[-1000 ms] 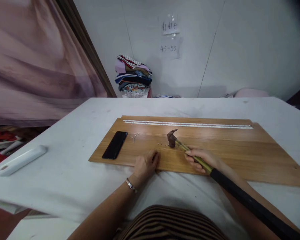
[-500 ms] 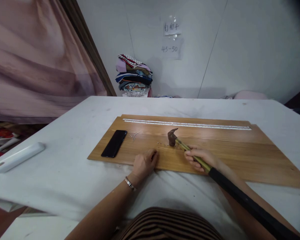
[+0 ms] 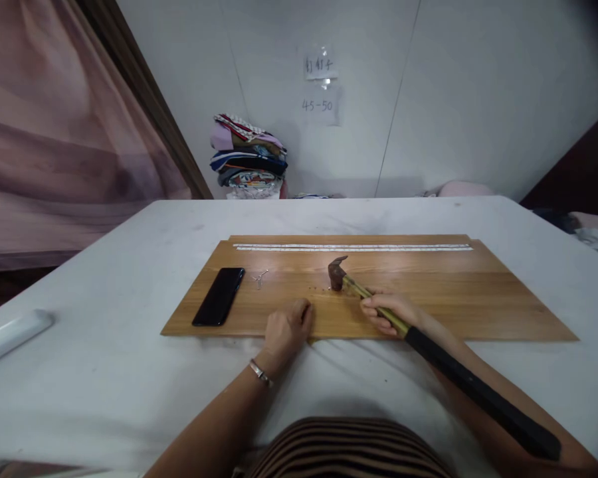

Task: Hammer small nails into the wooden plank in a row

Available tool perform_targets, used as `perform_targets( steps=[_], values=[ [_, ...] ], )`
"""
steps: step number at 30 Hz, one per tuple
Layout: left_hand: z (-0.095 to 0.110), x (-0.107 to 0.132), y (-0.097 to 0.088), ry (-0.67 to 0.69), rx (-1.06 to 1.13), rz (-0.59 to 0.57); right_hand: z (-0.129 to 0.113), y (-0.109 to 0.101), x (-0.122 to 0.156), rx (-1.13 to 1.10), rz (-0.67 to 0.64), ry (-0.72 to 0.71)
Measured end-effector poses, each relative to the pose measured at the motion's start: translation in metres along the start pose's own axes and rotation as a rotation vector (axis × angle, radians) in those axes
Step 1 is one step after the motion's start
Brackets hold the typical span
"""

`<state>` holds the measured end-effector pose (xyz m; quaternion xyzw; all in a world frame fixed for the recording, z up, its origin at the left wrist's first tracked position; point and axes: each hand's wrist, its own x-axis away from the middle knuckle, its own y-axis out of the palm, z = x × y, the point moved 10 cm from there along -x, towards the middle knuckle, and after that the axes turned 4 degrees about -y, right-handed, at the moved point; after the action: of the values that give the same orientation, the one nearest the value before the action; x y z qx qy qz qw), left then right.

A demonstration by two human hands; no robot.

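Observation:
My right hand [image 3: 391,313] is wrapped round the brass-coloured shaft of a hammer [image 3: 359,290], high up near its head; the dark head [image 3: 335,273] rests on a wooden board [image 3: 428,299] and the black grip runs back along my forearm. Tiny nail heads [image 3: 320,289] dot the board just left of the hammer head. My left hand [image 3: 288,328] lies on the board's near edge with its fingers curled, and nothing shows in them. A few loose nails [image 3: 259,277] lie further left.
A black phone [image 3: 219,305] lies on the board's left end. Two white strips [image 3: 353,247] run along its far edge. The board sits on a white-covered table [image 3: 104,345]. A white bar [image 3: 10,335] lies at the table's left. Folded clothes [image 3: 249,159] are stacked by the wall.
The view has swung to the right, so everything sits further left in frame. Both hands and the hammer keep their places on the board.

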<state>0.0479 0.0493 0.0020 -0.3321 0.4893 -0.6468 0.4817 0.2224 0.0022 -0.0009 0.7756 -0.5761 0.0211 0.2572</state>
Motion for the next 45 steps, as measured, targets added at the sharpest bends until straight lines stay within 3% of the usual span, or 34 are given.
perform_targets(
  steps=[10, 22, 31, 45],
  values=[
    [0.002, -0.003, -0.001, -0.001, -0.014, -0.025, -0.015, 0.007, 0.009, -0.012, -0.001, -0.046],
    [0.004, -0.004, -0.001, 0.009, -0.006, -0.039, 0.007, 0.003, 0.001, -0.007, 0.052, -0.117],
    [0.003, -0.004, 0.000, 0.007, -0.002, -0.021, 0.004, -0.005, 0.004, -0.019, 0.007, -0.198],
    [0.002, -0.003, 0.001, 0.007, 0.020, -0.037, 0.007, 0.007, 0.005, 0.025, 0.000, -0.167]
  ],
)
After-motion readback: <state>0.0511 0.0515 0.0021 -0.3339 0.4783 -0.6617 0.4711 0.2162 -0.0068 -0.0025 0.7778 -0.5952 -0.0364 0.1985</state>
